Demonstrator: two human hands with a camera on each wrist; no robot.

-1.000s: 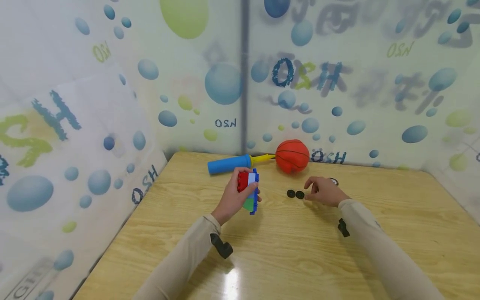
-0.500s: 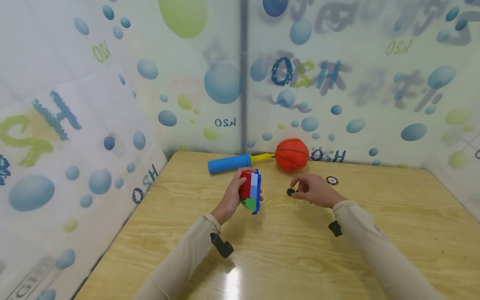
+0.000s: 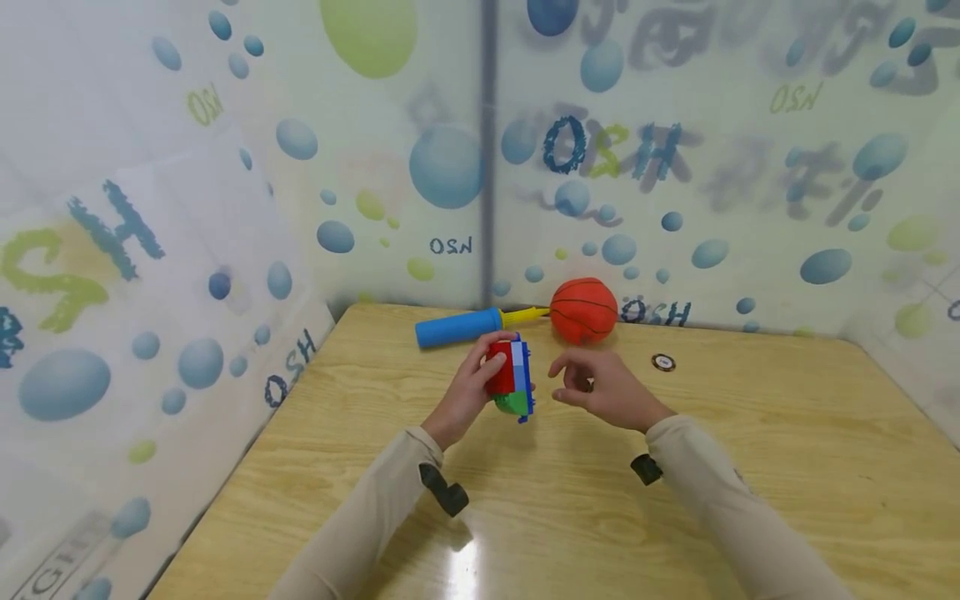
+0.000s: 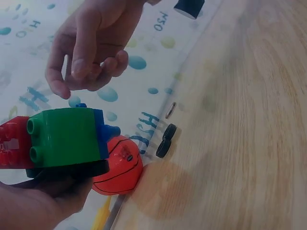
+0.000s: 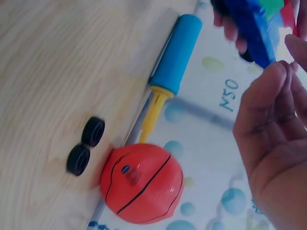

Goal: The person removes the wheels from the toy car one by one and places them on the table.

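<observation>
My left hand (image 3: 461, 392) grips a building-block toy car (image 3: 513, 375) with red, green, light-blue and dark-blue blocks. In the left wrist view its green block (image 4: 69, 136) faces the camera, with a black wheel (image 4: 72, 168) below it. To the right of the car hovers my right hand (image 3: 603, 387), its fingers loosely bent; no held thing shows in it. Two loose black wheels (image 5: 86, 146) stand together on the table in the right wrist view. The right hand covers most of them in the head view.
A red ball (image 3: 583, 311) lies at the back of the wooden table (image 3: 750, 433), beside a blue and yellow hand pump (image 3: 459, 328). A small round disc (image 3: 663, 362) lies to the right. Printed curtains (image 3: 675, 208) stand behind.
My right hand has moved left from beside the loose wheels towards the car. The car has shifted slightly right and turned a little in my left hand, whose thumb has moved over its red part.
</observation>
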